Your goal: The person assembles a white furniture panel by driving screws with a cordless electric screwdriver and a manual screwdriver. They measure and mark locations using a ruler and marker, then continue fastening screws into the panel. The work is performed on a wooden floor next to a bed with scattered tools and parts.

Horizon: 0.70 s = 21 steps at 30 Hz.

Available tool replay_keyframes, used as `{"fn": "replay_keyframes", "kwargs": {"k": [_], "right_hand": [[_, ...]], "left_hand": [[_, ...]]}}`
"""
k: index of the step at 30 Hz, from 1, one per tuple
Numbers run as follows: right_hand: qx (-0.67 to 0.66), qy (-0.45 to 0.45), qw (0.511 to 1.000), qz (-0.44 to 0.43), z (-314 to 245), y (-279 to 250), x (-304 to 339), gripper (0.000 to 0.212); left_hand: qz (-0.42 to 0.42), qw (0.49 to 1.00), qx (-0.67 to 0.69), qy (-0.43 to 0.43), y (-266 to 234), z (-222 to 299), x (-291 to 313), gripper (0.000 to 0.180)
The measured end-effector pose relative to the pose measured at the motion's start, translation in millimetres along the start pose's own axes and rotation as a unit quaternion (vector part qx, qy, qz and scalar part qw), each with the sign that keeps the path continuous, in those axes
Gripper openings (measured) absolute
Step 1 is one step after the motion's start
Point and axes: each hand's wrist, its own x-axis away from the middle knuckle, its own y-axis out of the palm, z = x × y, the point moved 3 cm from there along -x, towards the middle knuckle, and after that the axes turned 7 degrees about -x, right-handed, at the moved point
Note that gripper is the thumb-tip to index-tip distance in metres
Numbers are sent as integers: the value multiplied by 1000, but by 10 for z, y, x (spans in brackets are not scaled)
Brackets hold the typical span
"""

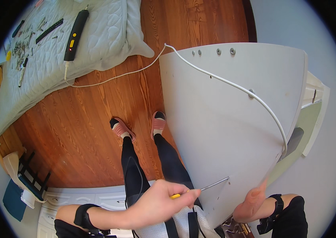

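My left hand point(162, 203) is closed round a screwdriver point(214, 183); a bit of its yellow handle shows between the fingers. Its slim metal shaft points right, with the tip at a small spot on the white panel point(223, 119). My right hand point(251, 203) is at the panel's right edge, curled against it, with part of the fingers blurred or hidden by the edge. Several round metal fittings point(218, 51) sit along the panel's far end, and another fitting point(251, 93) lies partly under a white cable.
The white cable point(231, 82) crosses the panel and runs to a black electric screwdriver point(76, 37) on a quilted mattress point(104, 27). Loose screws point(20, 51) and a marker point(23, 72) lie there too. White cabinets point(92, 197) stand behind my legs; wooden floor point(76, 131) surrounds my feet.
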Motion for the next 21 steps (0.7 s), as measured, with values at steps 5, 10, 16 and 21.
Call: {"fn": "replay_keyframes", "kwargs": {"k": [5,10,16,21], "right_hand": [[17,11,1000,16,4,-43,31,76],[11,9,1000,19,11,-46,28,77],[38,10,999,-3,-40,-19,34,81],[-35,7,998,-42,-29,-32,29,71]], "left_hand": [[249,603,-559,511,-10,250,70,24],[159,833,-397,351,-76,216,46,21],[36,989,-93,110,-47,124,-18,32],[191,788,-452,372,5,305,117,25]]}}
